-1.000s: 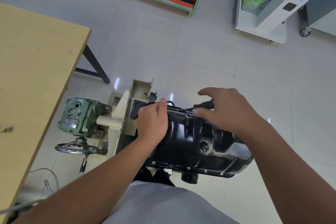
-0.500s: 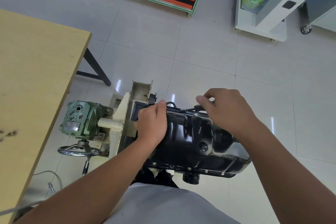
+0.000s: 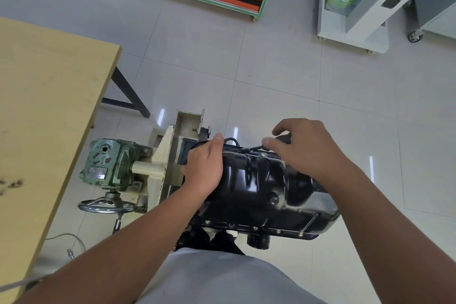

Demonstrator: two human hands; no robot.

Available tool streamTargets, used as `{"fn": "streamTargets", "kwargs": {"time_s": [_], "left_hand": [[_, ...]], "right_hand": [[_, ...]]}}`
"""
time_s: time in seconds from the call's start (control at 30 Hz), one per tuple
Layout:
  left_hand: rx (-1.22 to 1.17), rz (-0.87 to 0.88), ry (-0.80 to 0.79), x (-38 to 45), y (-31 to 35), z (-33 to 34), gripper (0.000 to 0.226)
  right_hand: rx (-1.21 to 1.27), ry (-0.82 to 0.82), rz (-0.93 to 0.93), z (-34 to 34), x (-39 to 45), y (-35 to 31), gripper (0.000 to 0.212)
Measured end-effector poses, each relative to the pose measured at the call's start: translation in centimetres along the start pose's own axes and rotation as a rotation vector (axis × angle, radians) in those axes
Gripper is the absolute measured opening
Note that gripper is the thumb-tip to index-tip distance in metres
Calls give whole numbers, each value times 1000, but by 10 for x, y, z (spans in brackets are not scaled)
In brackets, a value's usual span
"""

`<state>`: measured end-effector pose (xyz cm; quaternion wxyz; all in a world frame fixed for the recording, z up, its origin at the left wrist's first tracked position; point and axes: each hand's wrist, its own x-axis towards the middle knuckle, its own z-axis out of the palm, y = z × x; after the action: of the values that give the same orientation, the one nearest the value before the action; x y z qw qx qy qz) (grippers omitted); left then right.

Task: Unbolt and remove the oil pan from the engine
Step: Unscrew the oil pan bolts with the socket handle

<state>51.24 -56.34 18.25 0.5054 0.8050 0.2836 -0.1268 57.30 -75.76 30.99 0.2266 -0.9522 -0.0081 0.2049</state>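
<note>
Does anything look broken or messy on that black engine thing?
Nothing looks broken or spilled. The black oil pan is shiny and whole, with bolts along its near edge. The left hand rests on it while the right hand holds a dark tool at its far edge. Only the green gearbox has chipped paint.

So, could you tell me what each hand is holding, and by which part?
The right hand pinches a dark-handled tool by its handle; the left hand rests on the oil pan's left end.
</note>
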Motion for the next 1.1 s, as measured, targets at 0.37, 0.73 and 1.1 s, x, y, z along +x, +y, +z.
{"fn": "streamTargets", "kwargs": {"time_s": [0.37,0.73,1.1], "left_hand": [[242,351,-485,47,44,-9,36],[601,333,-767,74,74,31,41],[659,325,-671,74,73,32,34]], "right_hand": [[-35,-6,-80,-4,-6,8,37],[-14,89,-12,-2,-19,14,13],[213,252,28,-19,-38,40,22]]}}
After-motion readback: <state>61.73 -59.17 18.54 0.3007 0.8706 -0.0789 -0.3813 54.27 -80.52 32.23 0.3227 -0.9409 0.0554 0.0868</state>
